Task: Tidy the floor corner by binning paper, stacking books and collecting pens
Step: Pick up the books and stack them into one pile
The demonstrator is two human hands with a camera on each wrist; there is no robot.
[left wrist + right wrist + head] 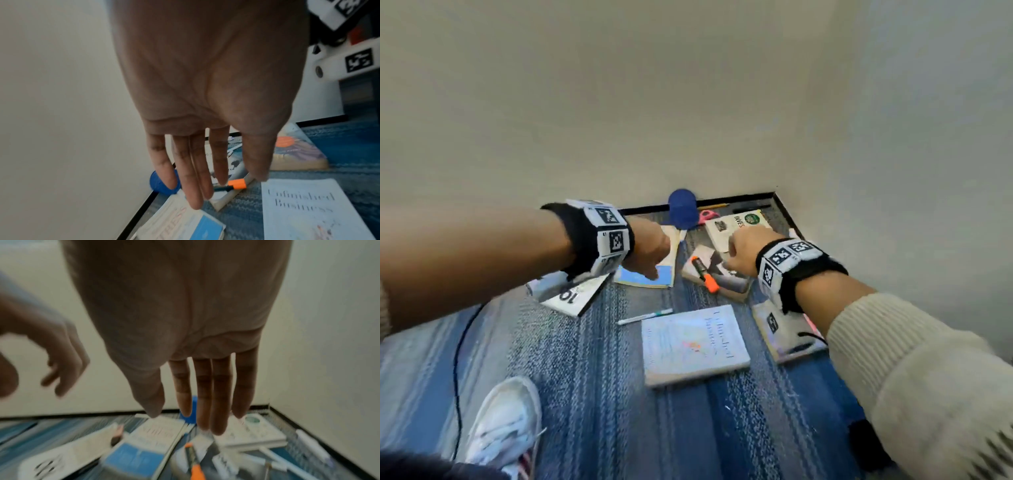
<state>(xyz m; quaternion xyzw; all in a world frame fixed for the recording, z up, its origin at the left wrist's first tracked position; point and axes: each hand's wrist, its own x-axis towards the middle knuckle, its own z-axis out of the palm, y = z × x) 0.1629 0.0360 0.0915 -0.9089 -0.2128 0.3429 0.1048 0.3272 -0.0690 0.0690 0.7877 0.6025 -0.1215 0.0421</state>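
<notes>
Both hands, left (650,251) and right (744,255), are reaching empty with fingers straight toward the books (693,344) scattered across the corner floor, seemingly starting the stacking, which is calling for gripping one book first.

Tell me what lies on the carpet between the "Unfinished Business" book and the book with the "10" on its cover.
A white pen lies between the "Unfinished Business" book and the "10" book, on bare blue carpet; the head view shows it.

Books (693,344) crowd the carpet (592,394) from the centre to 1 o'clock, a marker (705,274) lying on one. Walls (688,102) close off 12 and 2. Bare carpet lies at 6 and 8.
</notes>
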